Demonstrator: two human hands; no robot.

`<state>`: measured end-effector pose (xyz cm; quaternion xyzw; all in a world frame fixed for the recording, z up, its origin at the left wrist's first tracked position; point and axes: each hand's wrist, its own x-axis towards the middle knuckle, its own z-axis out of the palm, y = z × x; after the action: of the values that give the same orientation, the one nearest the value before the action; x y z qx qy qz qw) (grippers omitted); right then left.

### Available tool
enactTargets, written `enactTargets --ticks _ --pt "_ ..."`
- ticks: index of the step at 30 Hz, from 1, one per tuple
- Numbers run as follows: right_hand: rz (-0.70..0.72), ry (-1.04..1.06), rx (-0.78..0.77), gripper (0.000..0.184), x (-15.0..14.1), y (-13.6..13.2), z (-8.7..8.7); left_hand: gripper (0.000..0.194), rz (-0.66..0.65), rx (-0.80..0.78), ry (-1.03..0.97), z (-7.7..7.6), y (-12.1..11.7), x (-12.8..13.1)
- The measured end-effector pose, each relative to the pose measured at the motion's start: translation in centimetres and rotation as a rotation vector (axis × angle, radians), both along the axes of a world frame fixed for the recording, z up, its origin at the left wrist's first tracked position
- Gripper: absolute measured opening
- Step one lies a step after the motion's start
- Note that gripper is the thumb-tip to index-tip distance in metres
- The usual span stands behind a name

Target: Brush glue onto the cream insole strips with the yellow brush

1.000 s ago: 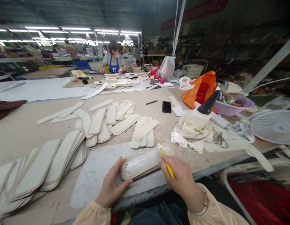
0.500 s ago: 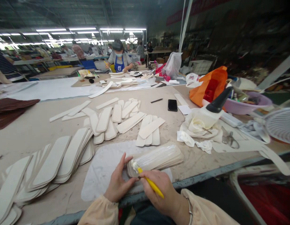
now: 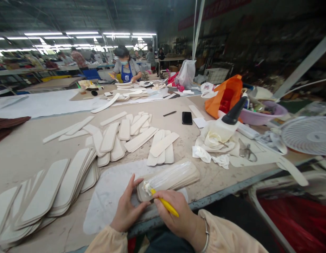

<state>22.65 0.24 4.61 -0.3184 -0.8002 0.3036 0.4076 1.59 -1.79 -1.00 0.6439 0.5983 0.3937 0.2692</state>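
Note:
A stack of off-white strips with rounded ends (image 3: 178, 177) lies near the table's front edge. Its top strip carries a wet, glossy streak of what looks like glue. My right hand (image 3: 177, 212) grips a yellow-handled brush (image 3: 168, 206), whose whitish, clumped bristles touch the stack's left end. Around that same end, my left hand (image 3: 128, 207) is spread, with thumb and forefinger apart against the corners. A translucent sheet (image 3: 107, 196) lies underneath the stack.
Fanned piles of similar strips (image 3: 46, 191) cover the left side, with more strips (image 3: 110, 137) beyond. To the right are a white jug with a black handle (image 3: 223, 126), scissors (image 3: 247, 153), a phone (image 3: 187, 118) and a fan (image 3: 307, 135). A co-worker (image 3: 127, 68) sits across the table.
The whole view has shifted slightly, so the scene sits further left. The brush remains in my right hand at the stack's left end, and my left hand stays beside it.

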Motion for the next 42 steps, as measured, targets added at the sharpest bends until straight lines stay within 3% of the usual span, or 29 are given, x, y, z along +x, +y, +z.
enactTargets --ticks 8,11,14,18,23,27,31,34,37,40,42 --pt "-0.338 0.107 -0.280 0.022 5.3 2.6 0.2 0.093 0.021 0.004 0.068 -0.1 0.0 -0.4" --pt "-0.283 0.203 -0.443 0.026 5.3 2.4 0.1 0.092 0.023 0.003 0.082 0.0 -0.1 -0.3" --pt "-0.170 0.167 -0.510 0.025 4.6 2.0 0.2 0.091 0.024 0.006 0.092 0.0 -0.1 -0.4" --pt "-0.295 0.107 -0.492 0.025 6.0 3.3 0.3 0.088 0.021 0.011 0.113 -0.1 0.0 -0.5" --pt "-0.578 -0.015 -0.382 0.026 10.6 5.9 0.9 0.086 0.031 0.019 0.126 -0.1 0.0 -0.6" --pt "-0.654 -0.052 -0.235 0.024 12.1 6.1 1.1 0.085 0.029 0.023 0.134 -0.1 0.0 -0.6" --pt "-0.571 -0.054 0.063 0.014 11.4 5.7 0.3 0.083 0.025 0.035 0.143 -0.1 0.0 -0.5" --pt "-0.514 -0.186 0.258 0.013 10.2 5.4 -0.4 0.082 0.024 0.049 0.155 -0.2 0.0 -0.5" --pt "-0.393 -0.267 0.299 0.013 8.7 4.5 -0.4 0.080 0.025 0.069 0.175 -0.2 0.0 -0.6" --pt "-0.229 -0.212 0.311 0.016 7.7 3.6 0.0 0.079 0.019 0.084 0.201 -0.3 0.0 -0.7" --pt "-0.213 -0.148 0.305 0.020 7.8 3.5 0.2 0.078 0.016 0.085 0.220 -0.4 0.1 -0.8"
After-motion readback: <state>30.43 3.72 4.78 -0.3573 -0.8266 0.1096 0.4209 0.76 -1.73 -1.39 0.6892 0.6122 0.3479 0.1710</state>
